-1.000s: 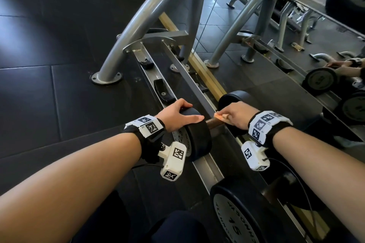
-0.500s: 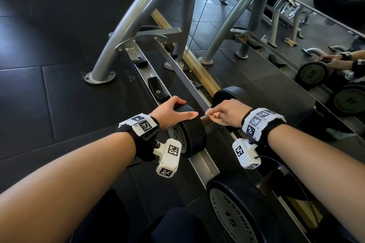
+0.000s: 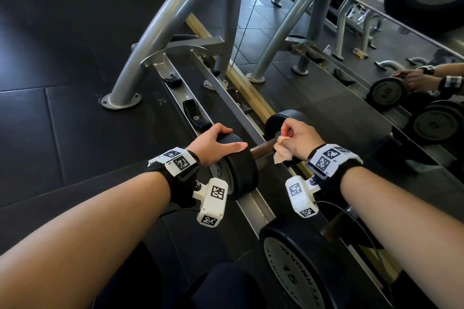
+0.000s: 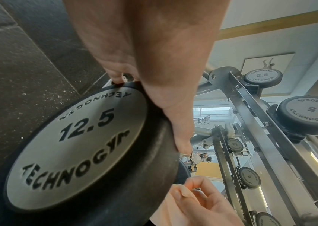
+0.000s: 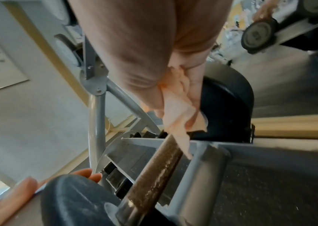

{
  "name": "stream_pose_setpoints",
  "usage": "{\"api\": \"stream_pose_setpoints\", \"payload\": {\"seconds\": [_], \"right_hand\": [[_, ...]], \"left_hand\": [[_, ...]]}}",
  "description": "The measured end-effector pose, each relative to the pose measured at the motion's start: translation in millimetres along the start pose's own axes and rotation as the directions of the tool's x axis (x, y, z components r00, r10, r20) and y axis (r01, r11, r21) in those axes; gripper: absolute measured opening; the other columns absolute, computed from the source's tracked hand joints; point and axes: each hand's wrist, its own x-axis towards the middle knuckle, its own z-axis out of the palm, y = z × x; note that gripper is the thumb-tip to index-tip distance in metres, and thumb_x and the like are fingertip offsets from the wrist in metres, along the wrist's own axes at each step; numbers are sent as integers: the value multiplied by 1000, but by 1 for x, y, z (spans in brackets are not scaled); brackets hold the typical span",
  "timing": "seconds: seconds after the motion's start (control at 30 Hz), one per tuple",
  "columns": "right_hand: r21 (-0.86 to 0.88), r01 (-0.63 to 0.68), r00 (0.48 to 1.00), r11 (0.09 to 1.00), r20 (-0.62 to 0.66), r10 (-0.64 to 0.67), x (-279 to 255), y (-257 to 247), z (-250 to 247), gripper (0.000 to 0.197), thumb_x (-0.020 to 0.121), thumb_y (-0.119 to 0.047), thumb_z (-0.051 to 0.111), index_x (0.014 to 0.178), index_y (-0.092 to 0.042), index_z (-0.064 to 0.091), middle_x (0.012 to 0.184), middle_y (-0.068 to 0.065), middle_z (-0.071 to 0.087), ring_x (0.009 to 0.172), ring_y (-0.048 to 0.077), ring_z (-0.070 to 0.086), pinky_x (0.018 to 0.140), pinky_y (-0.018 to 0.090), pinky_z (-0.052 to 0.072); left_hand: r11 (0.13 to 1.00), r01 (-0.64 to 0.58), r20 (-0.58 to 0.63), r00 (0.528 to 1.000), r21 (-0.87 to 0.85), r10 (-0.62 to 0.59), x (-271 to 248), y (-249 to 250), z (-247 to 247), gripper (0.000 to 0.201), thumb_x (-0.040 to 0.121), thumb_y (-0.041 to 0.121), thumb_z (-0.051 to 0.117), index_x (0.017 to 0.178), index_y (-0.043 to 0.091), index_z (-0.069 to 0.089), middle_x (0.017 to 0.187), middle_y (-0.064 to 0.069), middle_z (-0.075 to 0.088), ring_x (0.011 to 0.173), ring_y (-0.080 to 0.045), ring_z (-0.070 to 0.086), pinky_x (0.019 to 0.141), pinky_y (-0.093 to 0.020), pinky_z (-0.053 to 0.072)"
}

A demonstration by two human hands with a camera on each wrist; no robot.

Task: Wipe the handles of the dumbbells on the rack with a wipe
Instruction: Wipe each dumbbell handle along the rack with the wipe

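Bare forearms; each wrist wears a black strap [image 3: 175, 178] carrying white blocks (printed with black-and-white square markers) [image 3: 212, 202].

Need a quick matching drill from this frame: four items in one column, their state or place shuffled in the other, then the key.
Items
1. left hand
2. right hand
3. wipe
4. 15 dumbbell

States
A. bunched against the brown handle
B. pinching the wipe
C. on the rack, nearest the camera, untouched
D. gripping the end of the 12.5 dumbbell

Pairs: 1-D, 2-B, 3-A, 4-C
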Motion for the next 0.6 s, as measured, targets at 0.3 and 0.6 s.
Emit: {"api": "stream_pose_setpoints", "payload": {"seconds": [0.3, 0.6], "right_hand": [[66, 0, 999, 998, 49, -4, 12, -10, 31, 26, 87, -36, 73, 97, -16, 60, 100, 0, 55, 88, 16, 57, 69, 25, 42], [-78, 32, 999, 996, 12, -31, 20, -1, 22, 13, 87, -12, 71, 91, -22, 64, 103, 1, 67, 98, 18, 63, 83, 29, 48]], "left_hand": [[1000, -4, 11, 1000, 5, 4, 1, -2, -1, 73, 72, 63, 73, 133, 33, 47, 110, 10, 57, 95, -7, 61, 79, -25, 54], [1000, -5, 9, 1000, -15, 5, 1, -2, -2, 72, 72, 62, 74, 132, 33, 48, 110, 11, 57, 95, -5, 60, 71, -21, 49]]}}
